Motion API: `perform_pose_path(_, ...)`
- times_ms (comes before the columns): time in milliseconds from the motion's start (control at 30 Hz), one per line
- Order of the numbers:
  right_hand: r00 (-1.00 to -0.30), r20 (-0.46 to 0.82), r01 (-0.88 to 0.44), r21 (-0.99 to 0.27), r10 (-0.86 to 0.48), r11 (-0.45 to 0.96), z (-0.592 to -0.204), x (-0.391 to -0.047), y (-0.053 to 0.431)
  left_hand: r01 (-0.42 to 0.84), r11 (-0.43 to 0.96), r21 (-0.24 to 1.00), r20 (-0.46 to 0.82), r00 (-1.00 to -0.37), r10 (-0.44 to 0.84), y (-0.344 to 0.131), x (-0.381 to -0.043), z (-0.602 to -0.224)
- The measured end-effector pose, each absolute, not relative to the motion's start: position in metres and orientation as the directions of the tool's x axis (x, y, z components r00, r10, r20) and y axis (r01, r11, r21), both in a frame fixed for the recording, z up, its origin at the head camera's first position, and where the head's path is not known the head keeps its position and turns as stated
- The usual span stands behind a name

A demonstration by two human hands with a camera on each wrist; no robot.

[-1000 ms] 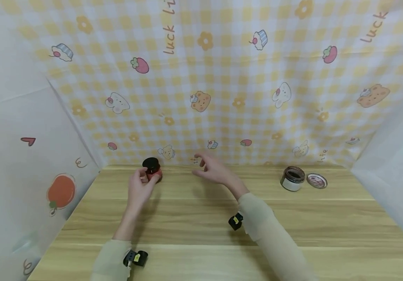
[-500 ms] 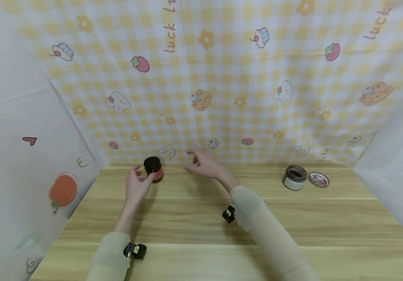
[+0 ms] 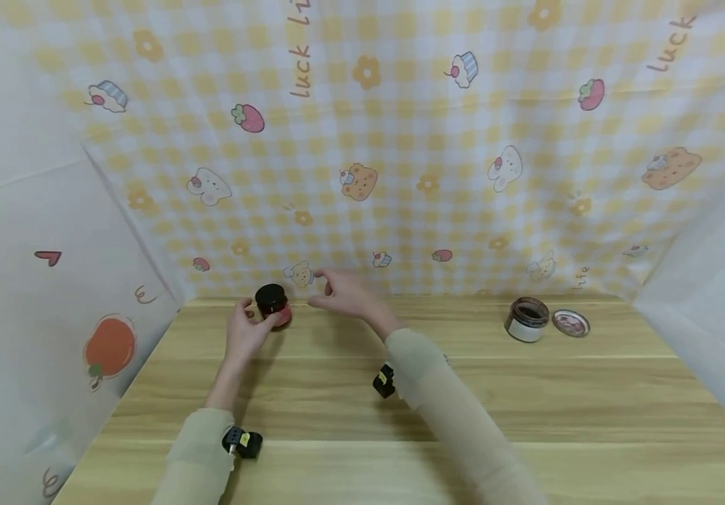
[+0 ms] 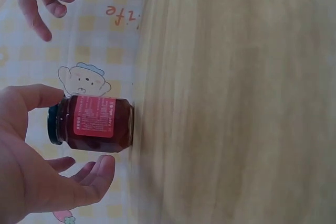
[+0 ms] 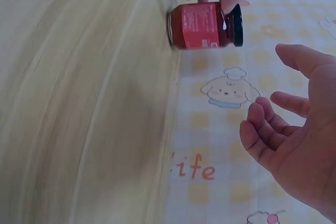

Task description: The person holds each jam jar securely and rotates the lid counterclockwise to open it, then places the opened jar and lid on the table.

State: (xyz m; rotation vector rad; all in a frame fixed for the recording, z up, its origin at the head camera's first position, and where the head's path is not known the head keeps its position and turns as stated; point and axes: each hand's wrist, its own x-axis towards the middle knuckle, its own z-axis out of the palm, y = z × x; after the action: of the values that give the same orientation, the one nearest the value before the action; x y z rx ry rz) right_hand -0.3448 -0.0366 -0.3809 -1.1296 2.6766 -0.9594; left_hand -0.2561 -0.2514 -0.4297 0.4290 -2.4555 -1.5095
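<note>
Capped glass jar with dark-red contents, a red printed label and a black lid (image 4: 97, 123): we have it upright on the pale wood-grain desk (image 3: 558, 407), close to the far edge, toward the far left corner.

Our left hand (image 3: 246, 335) is at the jar's left, fingers spread and loosely bent, no grip. Thumb tip overlaps the jar just below the lid; we can't tell if it touches. The other fingers are apart from the glass.

Our right hand (image 3: 348, 294) hangs over the desk's far edge, right of the jar, near but not touching. Thumb and fingers apart, nothing held.

Toward the far right corner we see an uncapped round glass jar with a white label and dark residue (image 3: 526, 321). Just to its right, a round metal-rimmed lid (image 3: 570, 323) lies flat.

Yellow-and-white checked cloth with cartoon prints (image 3: 400, 147) hangs behind the far edge. Beige sleeves (image 3: 463, 435) on both arms, small black camera (image 3: 244, 443) at each wrist.
</note>
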Motion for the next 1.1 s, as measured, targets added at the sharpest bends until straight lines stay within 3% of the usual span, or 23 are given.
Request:
perform_pose_path(167,-0.714,0.153,-0.613,-0.608,-0.683,0.504,-0.385,-0.347,-0.053,-0.143,0.416,0.898,0.014,-0.936,-0.352,-0.253,-0.261,-0.433)
perform_pose_path(467,-0.711,0.126,-0.642,-0.516,-0.691,0.566,-0.386,-0.351,-0.080,-0.134,0.411,0.902,0.012,-0.943,-0.333,-0.257,-0.275,-0.442)
perform_pose_path(700,-0.709,0.082,-0.621,-0.541,-0.700,0.566,-0.386,-0.345,-0.101,-0.135,0.411,0.902,-0.009,-0.956,-0.293,-0.263,-0.283,-0.445)
perform_pose_path(933,-0.747,0.052,-0.569,-0.564,-0.663,0.598,-0.386,-0.343,-0.110,-0.154,0.330,0.931,-0.060,-0.959,-0.278,-0.264,-0.289,-0.451)
perform_pose_path(1100,-0.754,0.023,-0.550,-0.567,-0.656,0.613,-0.388,-0.342,-0.119,-0.156,0.368,0.917,-0.051,-0.959,-0.279,-0.266,-0.289,-0.453)
